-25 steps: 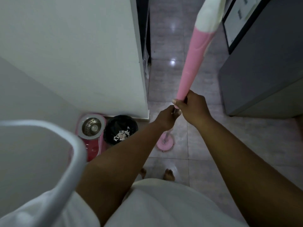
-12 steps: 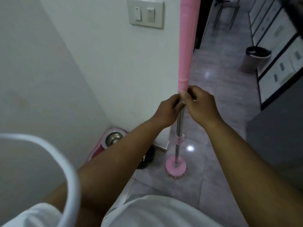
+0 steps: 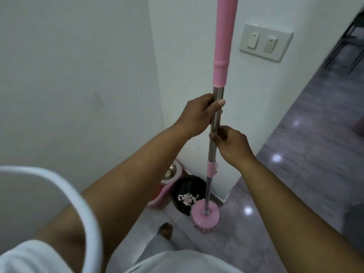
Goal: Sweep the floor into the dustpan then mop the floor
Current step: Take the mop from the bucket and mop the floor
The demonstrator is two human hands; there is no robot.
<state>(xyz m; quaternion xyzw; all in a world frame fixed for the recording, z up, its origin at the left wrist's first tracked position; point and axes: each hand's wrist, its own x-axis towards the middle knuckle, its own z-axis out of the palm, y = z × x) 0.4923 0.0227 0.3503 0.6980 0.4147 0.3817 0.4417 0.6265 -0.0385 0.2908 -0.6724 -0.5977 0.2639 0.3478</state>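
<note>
My right hand (image 3: pixel 231 143) has dropped down the mop (image 3: pixel 217 120) shaft below my left hand (image 3: pixel 198 113), both sets of fingers (image 3: pixel 217 103) curled round steel. Handle looks lengthened, head on the floor (image 3: pixel 295 174) beside the bin (image 3: pixel 183 186): mopping next, I judge
</note>
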